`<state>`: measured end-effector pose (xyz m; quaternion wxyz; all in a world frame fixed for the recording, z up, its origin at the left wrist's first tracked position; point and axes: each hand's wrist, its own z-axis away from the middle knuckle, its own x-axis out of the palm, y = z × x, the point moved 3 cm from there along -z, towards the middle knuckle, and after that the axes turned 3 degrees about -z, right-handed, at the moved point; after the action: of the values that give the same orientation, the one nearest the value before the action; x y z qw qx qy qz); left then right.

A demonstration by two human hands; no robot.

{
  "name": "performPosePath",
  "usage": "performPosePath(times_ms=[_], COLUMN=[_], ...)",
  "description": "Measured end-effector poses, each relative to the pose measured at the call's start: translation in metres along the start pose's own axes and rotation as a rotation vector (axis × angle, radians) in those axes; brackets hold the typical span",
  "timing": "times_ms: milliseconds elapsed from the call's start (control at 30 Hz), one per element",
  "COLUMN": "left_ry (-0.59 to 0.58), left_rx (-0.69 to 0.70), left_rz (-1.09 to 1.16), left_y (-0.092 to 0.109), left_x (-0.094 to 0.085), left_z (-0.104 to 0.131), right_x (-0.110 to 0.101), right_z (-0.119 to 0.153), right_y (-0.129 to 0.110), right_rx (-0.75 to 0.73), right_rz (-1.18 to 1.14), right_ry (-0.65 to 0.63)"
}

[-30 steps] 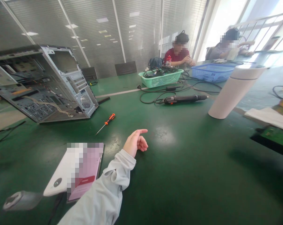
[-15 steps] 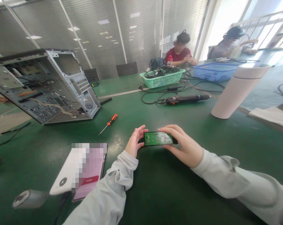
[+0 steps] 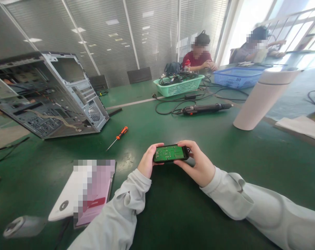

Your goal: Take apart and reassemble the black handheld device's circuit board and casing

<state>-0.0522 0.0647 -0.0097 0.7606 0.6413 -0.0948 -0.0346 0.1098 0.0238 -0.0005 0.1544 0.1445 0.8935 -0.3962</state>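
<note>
A small green circuit board in a black casing (image 3: pixel 170 153) is held level above the table, its green face turned up towards me. My left hand (image 3: pixel 147 160) grips its left end, thumb on the near top corner and fingers along the edges. My right hand (image 3: pixel 199 163) pinches the right part, with fingers on the far edge and thumb on the near edge. What sits beneath the board is hidden. An orange-and-black screwdriver (image 3: pixel 122 133) lies on the table beyond my left hand.
An open computer case (image 3: pixel 94 114) stands at left. Beyond are a corded electric screwdriver (image 3: pixel 206 109), a green basket (image 3: pixel 179 87) of cables and a blue basket (image 3: pixel 234 80). A pink tumbler (image 3: pixel 261 100) stands right; a pink-and-white booklet (image 3: pixel 66 194) lies near left. Two people sit across.
My left hand has closed round the left end of the board, and my right hand has shifted slightly left. The board has tilted, so its glare is gone. The view has shifted a little.
</note>
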Motion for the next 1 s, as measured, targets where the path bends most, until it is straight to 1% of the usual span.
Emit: performPosePath(times_ms=[100, 200, 300, 367, 433, 533, 600, 667, 700, 733, 800, 867, 933, 1000], left_ry=[0.015, 0.013, -0.024, -0.051, -0.095, -0.127, -0.119, -0.095, -0.08, -0.059, -0.019, 0.019, 0.037, 0.031], left_rx=[-0.006, 0.008, 0.096, 0.191, 0.266, 0.296, 0.292, 0.273, 0.259, 0.24, 0.2, 0.145, 0.106, 0.085], left_rz=[0.026, -0.002, -0.104, -0.192, -0.273, -0.341, -0.337, -0.315, -0.304, -0.296, -0.283, -0.265, -0.243, -0.227], left_y=[-0.004, -0.004, 0.0, 0.002, 0.003, 0.002, 0.003, 0.002, 0.002, 0.0, -0.004, -0.01, -0.013, -0.015], left_x=[0.0, 0.0, 0.002, 0.003, 0.005, 0.007, 0.007, 0.007, 0.006, 0.004, 0.0, -0.005, -0.007, -0.007], left_z=[-0.002, 0.0, 0.006, 0.011, 0.015, 0.018, 0.018, 0.015, 0.013, 0.01, 0.005, 0.0, -0.003, -0.004], right_x=[-0.001, -0.002, -0.002, -0.003, -0.003, -0.007, -0.011, -0.013, -0.013, -0.012, -0.01, -0.006, -0.003, -0.002], right_z=[-0.001, -0.002, -0.003, -0.004, -0.005, -0.008, -0.01, -0.01, -0.009, -0.008, -0.004, 0.0, 0.003, 0.003], right_y=[0.001, 0.003, 0.009, 0.014, 0.019, 0.02, 0.017, 0.013, 0.01, 0.008, 0.004, 0.003, 0.003, 0.003], right_rx=[0.07, 0.179, 0.323, 0.466, 0.673, 0.991, 1.167, 1.312, 1.356, 1.373, 1.354, 1.328, 1.331, 1.336], right_rz=[-0.077, -0.146, -0.244, -0.363, -0.519, -0.714, -0.797, -0.879, -0.93, -0.988, -1.094, -1.151, -1.167, -1.168], right_ry=[0.022, 0.034, 0.05, 0.065, 0.07, 0.04, -0.035, -0.17, -0.254, -0.34, -0.495, -0.594, -0.63, -0.619])
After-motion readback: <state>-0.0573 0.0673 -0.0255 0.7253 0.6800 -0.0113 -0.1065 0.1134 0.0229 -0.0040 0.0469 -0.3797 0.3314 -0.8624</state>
